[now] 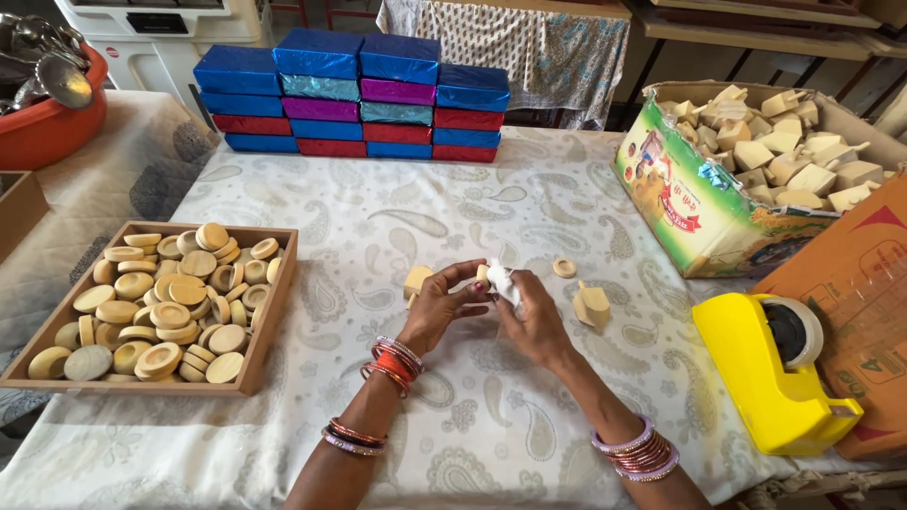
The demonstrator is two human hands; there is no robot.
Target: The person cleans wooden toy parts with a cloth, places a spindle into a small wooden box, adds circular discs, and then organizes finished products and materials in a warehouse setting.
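Observation:
My left hand (439, 304) and my right hand (536, 321) meet over the middle of the table. Together they hold a small wooden piece partly wrapped in white paper (502, 280). The left fingers pinch it from the left, the right hand cups it from below. A pale wooden block (416, 280) lies just behind the left hand. To the right of my right hand lie a wooden spinning top (592, 306) and a small wooden ring (564, 267).
A wooden tray (269, 312) with several round wooden discs sits at the left. A cardboard box (694, 212) of wooden tops stands at the right, a yellow tape dispenser (770, 364) in front of it. Stacked shiny blue, red and purple boxes (350, 94) line the back.

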